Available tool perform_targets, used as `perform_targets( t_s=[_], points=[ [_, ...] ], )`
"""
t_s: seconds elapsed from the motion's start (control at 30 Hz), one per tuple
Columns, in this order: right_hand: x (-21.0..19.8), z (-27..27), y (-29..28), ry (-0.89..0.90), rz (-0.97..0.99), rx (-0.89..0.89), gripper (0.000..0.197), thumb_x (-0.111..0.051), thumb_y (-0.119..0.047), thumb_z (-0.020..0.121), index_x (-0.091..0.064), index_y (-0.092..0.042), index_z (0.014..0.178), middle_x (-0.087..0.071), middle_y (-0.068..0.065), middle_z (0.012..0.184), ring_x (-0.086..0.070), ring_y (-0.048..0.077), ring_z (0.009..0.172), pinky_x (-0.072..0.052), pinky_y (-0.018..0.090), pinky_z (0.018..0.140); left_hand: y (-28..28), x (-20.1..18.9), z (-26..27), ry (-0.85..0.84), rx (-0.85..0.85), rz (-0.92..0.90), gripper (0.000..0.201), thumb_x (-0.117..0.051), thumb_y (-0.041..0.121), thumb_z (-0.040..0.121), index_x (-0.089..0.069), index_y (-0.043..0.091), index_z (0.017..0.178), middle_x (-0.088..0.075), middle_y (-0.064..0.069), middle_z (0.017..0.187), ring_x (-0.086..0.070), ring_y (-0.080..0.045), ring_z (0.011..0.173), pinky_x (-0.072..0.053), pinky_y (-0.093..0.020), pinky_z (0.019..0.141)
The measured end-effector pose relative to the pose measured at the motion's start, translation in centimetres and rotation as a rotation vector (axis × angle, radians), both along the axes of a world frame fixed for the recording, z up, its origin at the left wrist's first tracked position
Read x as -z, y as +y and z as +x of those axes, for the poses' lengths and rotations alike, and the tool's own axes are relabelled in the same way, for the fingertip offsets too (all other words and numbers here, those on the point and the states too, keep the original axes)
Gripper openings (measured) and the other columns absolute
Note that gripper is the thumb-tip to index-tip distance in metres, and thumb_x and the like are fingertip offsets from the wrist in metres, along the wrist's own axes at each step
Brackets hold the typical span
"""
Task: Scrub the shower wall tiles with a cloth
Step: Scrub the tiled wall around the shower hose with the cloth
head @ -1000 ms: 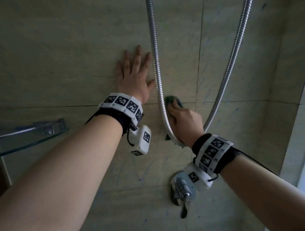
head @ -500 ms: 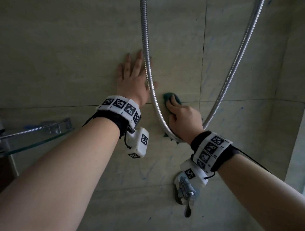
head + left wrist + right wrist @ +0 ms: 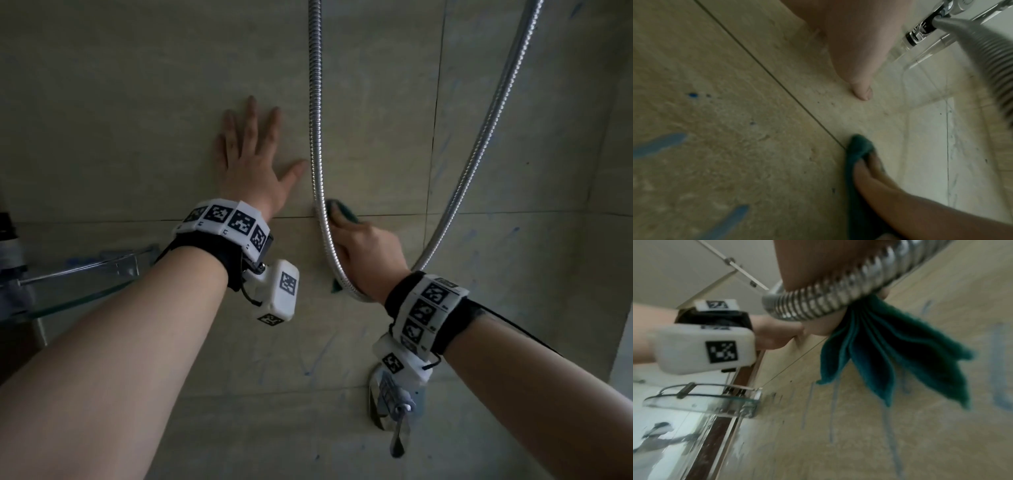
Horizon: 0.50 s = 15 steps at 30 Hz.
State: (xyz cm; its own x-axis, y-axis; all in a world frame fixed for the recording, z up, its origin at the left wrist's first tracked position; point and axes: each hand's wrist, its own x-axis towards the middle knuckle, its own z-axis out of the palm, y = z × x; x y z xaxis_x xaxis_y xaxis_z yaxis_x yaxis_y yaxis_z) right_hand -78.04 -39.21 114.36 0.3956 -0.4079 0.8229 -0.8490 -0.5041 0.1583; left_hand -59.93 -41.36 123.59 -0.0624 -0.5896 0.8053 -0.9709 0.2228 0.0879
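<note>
My left hand lies flat with spread fingers on the beige wall tile; its thumb touches the tile. My right hand grips a folded dark green cloth and presses it on the wall at the horizontal grout line, just right of the left thumb. The cloth's tip pokes out past the fingers, and its loose folds hang below the palm. A metal shower hose runs down in front of the right hand and loops under its wrist.
Blue streaks mark the lower tile. A glass corner shelf with a chrome rail juts out at the left. The chrome mixer valve and its lever sit below my right wrist. The side wall meets the tiled wall at the right.
The hose crossed my left fingers half a second ago and now hangs just right of the thumb. My right hand with the cloth has shifted slightly left along the grout line.
</note>
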Motion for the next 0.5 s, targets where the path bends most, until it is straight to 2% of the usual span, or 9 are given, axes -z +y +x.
perform_targets(
  t_s=[0.07, 0.1, 0.17, 0.2, 0.27, 0.37, 0.43, 0.5],
  points=[
    [-0.4, 0.5, 0.4, 0.114, 0.011, -0.073, 0.043, -0.073, -0.001, 0.069, -0.071, -0.019, 0.108, -0.071, 0.002, 0.109, -0.064, 0.026, 0.053, -0.033, 0.02, 0.043, 0.0, 0.0, 0.2, 0.011, -0.008, -0.005, 0.077, -0.036, 0.059, 0.095, 0.007, 0.031, 0.153, 0.022, 0.0, 0.159, 0.018, -0.031, 0.145, 0.009, -0.042, 0.117],
    [-1.1, 0.2, 0.7, 0.153, 0.019, -0.061, 0.046, -0.071, -0.003, 0.072, -0.069, -0.024, 0.112, -0.071, -0.003, 0.11, -0.065, 0.026, 0.057, -0.033, 0.02, 0.045, 0.0, 0.0, 0.3, 0.005, -0.007, -0.007, 0.076, -0.034, 0.058, 0.096, 0.008, 0.031, 0.153, 0.022, -0.001, 0.159, 0.018, -0.031, 0.145, 0.009, -0.042, 0.117],
    [-3.1, -1.2, 0.8, 0.133, 0.053, 0.122, 0.051, -0.056, -0.013, 0.085, -0.056, -0.038, 0.129, -0.059, -0.014, 0.13, -0.068, 0.025, 0.083, -0.043, 0.025, 0.055, 0.0, 0.0, 0.5, -0.015, 0.002, -0.031, 0.073, -0.032, 0.056, 0.097, 0.007, 0.03, 0.153, 0.021, -0.001, 0.159, 0.018, -0.031, 0.146, 0.009, -0.042, 0.117],
    [-4.3, -2.3, 0.8, 0.07, 0.074, 0.228, 0.053, -0.049, -0.017, 0.09, -0.047, -0.041, 0.136, -0.054, -0.013, 0.137, -0.065, 0.026, 0.094, -0.048, 0.029, 0.064, 0.0, 0.1, 0.6, -0.016, 0.011, -0.051, 0.072, -0.032, 0.055, 0.097, 0.006, 0.03, 0.153, 0.019, -0.001, 0.16, 0.017, -0.031, 0.146, 0.01, -0.041, 0.117],
    [-6.8, -4.2, 1.2, -0.127, 0.075, 0.334, 0.053, -0.042, -0.018, 0.093, -0.041, -0.04, 0.141, -0.058, 0.001, 0.133, -0.063, 0.032, 0.099, -0.048, 0.032, 0.071, -0.2, 0.2, 0.9, -0.007, 0.033, -0.075, 0.068, -0.032, 0.052, 0.099, 0.003, 0.031, 0.153, 0.017, 0.0, 0.16, 0.016, -0.03, 0.146, 0.01, -0.038, 0.116],
    [-10.4, -4.8, 0.7, -0.354, 0.072, 0.319, 0.053, -0.039, -0.017, 0.094, -0.041, -0.037, 0.143, -0.058, 0.013, 0.13, -0.058, 0.036, 0.105, -0.043, 0.032, 0.076, -0.5, 0.1, 2.0, 0.007, 0.033, -0.085, 0.065, -0.031, 0.05, 0.1, 0.001, 0.03, 0.153, 0.016, 0.0, 0.16, 0.016, -0.03, 0.146, 0.01, -0.037, 0.117],
    [-12.2, -3.5, -0.1, -0.364, 0.081, 0.237, 0.055, -0.038, -0.014, 0.094, -0.038, -0.032, 0.146, -0.052, 0.013, 0.137, -0.054, 0.035, 0.111, -0.043, 0.033, 0.081, -0.8, -0.1, 3.0, 0.021, 0.029, -0.108, 0.065, -0.033, 0.049, 0.1, -0.003, 0.03, 0.154, 0.013, 0.0, 0.161, 0.013, -0.03, 0.147, 0.008, -0.038, 0.117],
    [-12.6, -1.6, -0.2, -0.282, 0.043, 0.144, 0.053, -0.04, -0.012, 0.094, -0.039, -0.028, 0.145, -0.043, 0.001, 0.148, -0.052, 0.032, 0.115, -0.044, 0.033, 0.082, -1.0, -0.1, 3.6, 0.014, 0.03, -0.128, 0.065, -0.035, 0.049, 0.1, -0.005, 0.029, 0.154, 0.01, 0.001, 0.161, 0.012, -0.031, 0.147, 0.006, -0.039, 0.118]
  ],
)
